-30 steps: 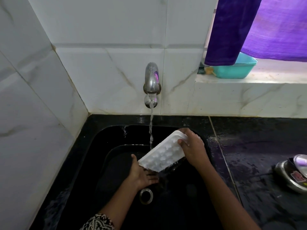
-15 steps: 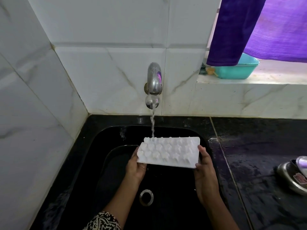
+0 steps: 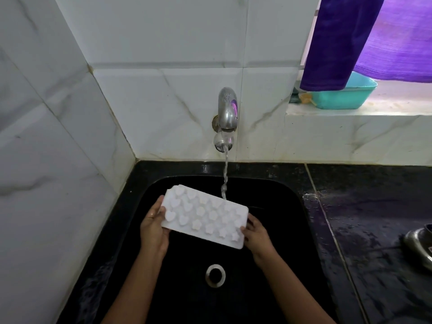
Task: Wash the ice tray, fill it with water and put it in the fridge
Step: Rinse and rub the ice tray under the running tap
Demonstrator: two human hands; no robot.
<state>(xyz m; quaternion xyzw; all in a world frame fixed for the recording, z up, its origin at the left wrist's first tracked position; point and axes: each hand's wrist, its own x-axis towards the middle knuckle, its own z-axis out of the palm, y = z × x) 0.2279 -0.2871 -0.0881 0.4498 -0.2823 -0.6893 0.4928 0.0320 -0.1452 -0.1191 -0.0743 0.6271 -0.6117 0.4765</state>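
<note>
Now, ice tray (image 3: pixel 205 216) beneath water stream (image 3: pixel 225 176).

Two bare arms reached up from the bottom edge toward the middle of the frame. The left forearm (image 3: pixel 138 286) rose from lower left of centre, the right forearm (image 3: pixel 289 291) from lower right, both wrists roughly straight. The left hand (image 3: pixel 154 228), left of centre, gripped one short end of the ice tray (image 3: pixel 205 216), thumb on top, fingers curled underneath. The right hand (image 3: pixel 257 237), slightly lower and right of centre, gripped the opposite end, thumb tip on top, fingers mostly hidden beneath.
</note>
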